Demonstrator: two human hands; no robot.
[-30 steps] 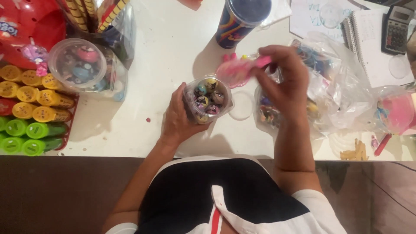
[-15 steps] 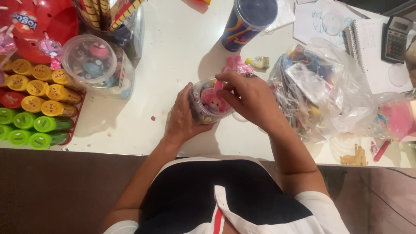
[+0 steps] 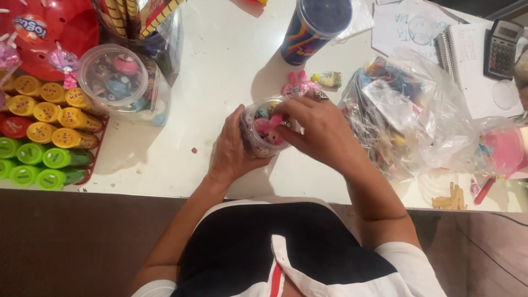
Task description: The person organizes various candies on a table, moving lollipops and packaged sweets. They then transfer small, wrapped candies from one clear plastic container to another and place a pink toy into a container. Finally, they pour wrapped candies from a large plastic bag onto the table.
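A small clear plastic jar point(image 3: 264, 129) of little coloured toys sits on the white tabletop point(image 3: 220, 60), gripped between both hands.

The left hand point(image 3: 234, 148) wraps the jar's side with its fingers curled against the plastic, while the right hand point(image 3: 324, 129) pinches a pink toy figure point(image 3: 270, 125) down into the open mouth; a second ago that hand held the pink piece up beside the jar, and half a second ago it had just reached the rim. Behind, a pink bunny-shaped toy point(image 3: 300, 85) lies near a tall blue striped cup point(image 3: 313, 30). To the right, a crumpled clear plastic bag point(image 3: 407, 115) holds more small toys. To the left, a larger lidded clear tub point(image 3: 118, 82) holds round trinkets.
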